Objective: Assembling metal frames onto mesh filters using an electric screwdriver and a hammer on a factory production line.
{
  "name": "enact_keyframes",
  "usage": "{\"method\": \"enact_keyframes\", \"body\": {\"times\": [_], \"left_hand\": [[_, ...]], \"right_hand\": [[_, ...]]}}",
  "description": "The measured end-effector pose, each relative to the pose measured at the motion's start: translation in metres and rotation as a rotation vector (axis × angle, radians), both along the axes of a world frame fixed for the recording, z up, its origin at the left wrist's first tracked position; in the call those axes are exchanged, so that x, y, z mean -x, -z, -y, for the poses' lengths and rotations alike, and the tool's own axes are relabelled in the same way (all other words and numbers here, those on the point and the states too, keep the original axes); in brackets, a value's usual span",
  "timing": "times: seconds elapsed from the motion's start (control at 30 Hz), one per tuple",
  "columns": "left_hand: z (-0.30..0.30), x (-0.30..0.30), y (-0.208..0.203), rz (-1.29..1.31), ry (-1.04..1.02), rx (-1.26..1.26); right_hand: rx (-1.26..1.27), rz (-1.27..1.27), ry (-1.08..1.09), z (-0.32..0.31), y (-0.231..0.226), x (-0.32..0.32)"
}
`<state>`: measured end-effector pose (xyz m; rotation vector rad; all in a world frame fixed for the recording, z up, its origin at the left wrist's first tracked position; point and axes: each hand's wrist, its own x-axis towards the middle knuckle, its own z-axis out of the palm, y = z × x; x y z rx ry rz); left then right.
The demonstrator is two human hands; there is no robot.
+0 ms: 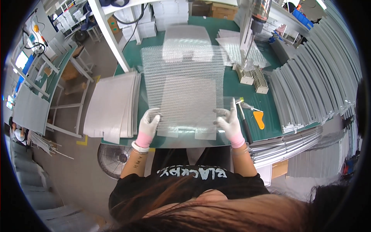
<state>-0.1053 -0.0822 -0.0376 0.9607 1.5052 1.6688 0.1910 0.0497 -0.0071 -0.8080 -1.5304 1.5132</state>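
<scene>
A wide silvery mesh sheet (182,65) is held over the green table in front of me, its far part blurred. My left hand (148,125), in a white glove with a pink cuff, closes on its near left side. On the near right side, my right hand (231,125), gloved the same way, grips it between thumb and fingers, the index finger reaching up. Under the mesh lies a grey flat panel (205,135) with notched near corners. Beside my right hand are a hammer (244,120) with a dark handle, a screwdriver (252,107) and an orange scraper-like tool (259,120).
Stacked pale sheets (110,104) stand at the left table edge. More panels (185,36) lie at the back. Small metal blocks (253,79) sit by an upright powered tool (259,15). Tall stacks of grey panels (309,81) fill the right. A floor fan (113,158) stands below left.
</scene>
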Motion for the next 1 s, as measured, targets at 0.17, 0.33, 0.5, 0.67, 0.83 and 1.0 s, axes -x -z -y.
{"method": "enact_keyframes", "body": {"times": [0.17, 0.33, 0.5, 0.67, 0.83, 1.0], "left_hand": [[0.002, -0.01, 0.012, -0.805, -0.142, 0.39], [-0.005, -0.008, 0.028, -0.806, -0.076, 0.463], [-0.009, -0.007, 0.036, -0.875, -0.047, 0.477], [-0.01, -0.004, 0.04, -0.897, -0.026, 0.497], [-0.011, -0.002, 0.04, -0.896, -0.013, 0.503], [-0.014, 0.0, 0.04, -0.917, 0.021, 0.56]], "right_hand": [[-0.187, 0.653, 0.093, 0.02, 0.01, 0.015], [-0.224, 0.692, 0.147, 0.022, 0.04, 0.014], [-0.374, 0.756, 0.234, 0.016, 0.078, 0.012], [-0.469, 0.774, 0.263, 0.019, 0.073, 0.011], [-0.22, 0.814, 0.101, 0.018, 0.066, 0.008], [-0.269, 0.82, 0.113, 0.016, 0.072, 0.006]]}}
